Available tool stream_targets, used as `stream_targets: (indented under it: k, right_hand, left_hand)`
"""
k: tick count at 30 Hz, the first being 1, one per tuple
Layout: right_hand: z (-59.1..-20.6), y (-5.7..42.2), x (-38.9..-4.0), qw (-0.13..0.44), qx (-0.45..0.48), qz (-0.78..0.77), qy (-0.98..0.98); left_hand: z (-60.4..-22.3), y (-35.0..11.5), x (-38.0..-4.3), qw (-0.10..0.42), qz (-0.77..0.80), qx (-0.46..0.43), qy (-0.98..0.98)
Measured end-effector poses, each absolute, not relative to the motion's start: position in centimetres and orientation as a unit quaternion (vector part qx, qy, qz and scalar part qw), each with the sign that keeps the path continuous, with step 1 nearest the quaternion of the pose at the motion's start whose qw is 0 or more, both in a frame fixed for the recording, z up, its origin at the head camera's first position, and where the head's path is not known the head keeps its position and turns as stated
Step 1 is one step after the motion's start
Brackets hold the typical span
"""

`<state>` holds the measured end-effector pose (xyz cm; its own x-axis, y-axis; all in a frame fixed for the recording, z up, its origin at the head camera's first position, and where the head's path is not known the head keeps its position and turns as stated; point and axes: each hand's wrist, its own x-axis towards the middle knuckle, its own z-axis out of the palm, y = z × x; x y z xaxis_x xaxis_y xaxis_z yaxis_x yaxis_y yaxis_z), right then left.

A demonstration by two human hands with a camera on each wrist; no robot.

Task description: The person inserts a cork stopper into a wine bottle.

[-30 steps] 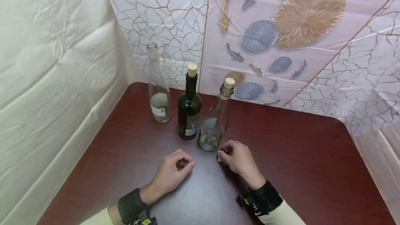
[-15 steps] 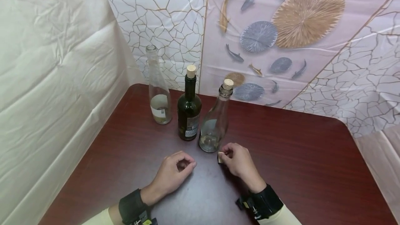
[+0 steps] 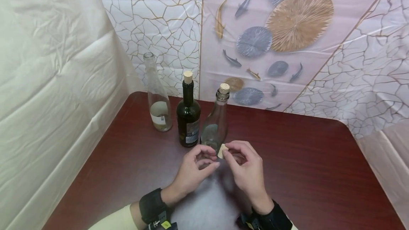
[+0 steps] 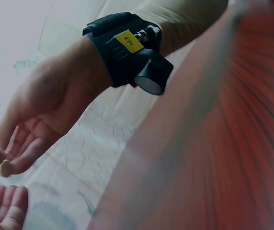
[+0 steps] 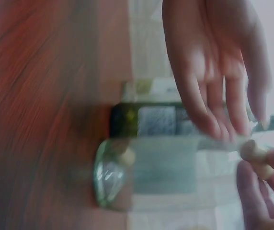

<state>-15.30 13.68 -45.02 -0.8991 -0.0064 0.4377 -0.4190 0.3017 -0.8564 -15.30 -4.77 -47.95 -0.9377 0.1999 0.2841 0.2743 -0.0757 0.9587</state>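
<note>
My right hand (image 3: 249, 169) pinches a small pale cork (image 3: 222, 151) between thumb and fingers, held above the table in front of the right-hand clear bottle (image 3: 214, 127). Close on the cork's left is my left hand (image 3: 190, 173), its fingers loosely bent and the thumb apart from them. In the right wrist view the cork (image 5: 254, 152) sits in the right fingertips, with the left hand's fingers just beyond it. The left wrist view shows the cork (image 4: 5, 168) at the left fingertips, partly covered by fingers.
A dark green bottle (image 3: 188, 116) stands beside the right-hand clear bottle; both have corks in their necks. Farther left stands an uncorked clear bottle (image 3: 158, 107) with a white label. All stand on a reddish-brown table (image 3: 297, 159), with patterned cloth (image 3: 252, 42) behind.
My right hand has lifted the cork off the table and brought it slightly left. My left hand has moved right and up to meet it. The head view has shifted slightly.
</note>
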Motion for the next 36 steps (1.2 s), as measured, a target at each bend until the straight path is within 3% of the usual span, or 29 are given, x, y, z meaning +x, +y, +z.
stream_targets:
  k: [7, 15, 20, 24, 31, 36]
  right_hand:
    - [-44.1, 12.9, -14.1, 0.2, 0.142, 0.658, -0.712]
    - [-44.0, 12.8, -13.8, 0.196, 0.152, 0.672, -0.698]
    - [-43.3, 13.8, -13.8, 0.174, 0.143, 0.667, -0.71]
    - [-42.4, 15.0, -14.0, 0.091, 0.101, 0.678, -0.722]
    - [-42.1, 16.3, -14.5, -0.132, 0.051, 0.734, -0.665]
    - [-42.5, 16.2, -14.7, -0.19, 0.038, 0.747, -0.635]
  left_hand:
    - [-46.9, -3.2, -15.3, 0.072, -0.749, -0.193, -0.63]
    - [-46.8, -3.0, -15.3, 0.094, -0.744, -0.19, -0.633]
    - [-47.0, -3.7, -15.5, 0.131, -0.707, -0.235, -0.654]
    - [-47.3, -4.8, -16.0, 0.192, -0.627, -0.306, -0.69]
    - [-46.4, -6.8, -17.5, 0.333, -0.382, -0.473, -0.721]
    - [-46.2, -7.7, -18.1, 0.381, -0.287, -0.527, -0.703]
